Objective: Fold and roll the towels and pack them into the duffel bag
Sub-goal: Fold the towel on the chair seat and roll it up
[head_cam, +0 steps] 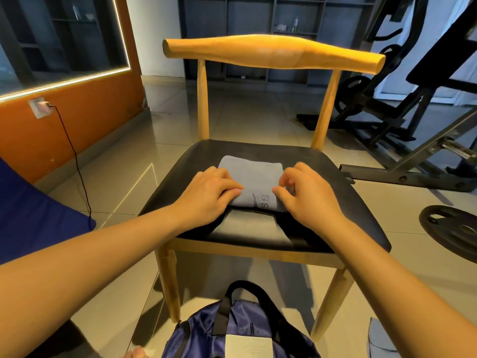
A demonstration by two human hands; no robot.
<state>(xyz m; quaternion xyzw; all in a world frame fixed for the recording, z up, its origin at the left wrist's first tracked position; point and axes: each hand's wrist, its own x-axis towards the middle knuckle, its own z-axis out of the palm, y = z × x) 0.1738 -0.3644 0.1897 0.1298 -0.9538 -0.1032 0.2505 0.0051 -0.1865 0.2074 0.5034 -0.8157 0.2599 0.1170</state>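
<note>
Grey towel (pixel 251 174) lies folded on black chair seat (pixel 335 197), near edge rolled up. Left hand (pixel 206 195) curls fingers over roll's left end, gripping it. Right hand (pixel 307 195) pinches right end, thumb against cloth. Navy duffel bag (pixel 247 329) sits on floor just before chair, black handles up. Weight plate (pixel 449 228) lies on tiles at right.

The duffel bag (pixel 240 329) runs off the bottom edge. The left grip (pixel 206 195) and right grip (pixel 309 195) cover the near corners of the towel (pixel 250 171), whose dark lettering is too blurred to read. A grey cloth (pixel 379 341) is cut off at the lower right.
</note>
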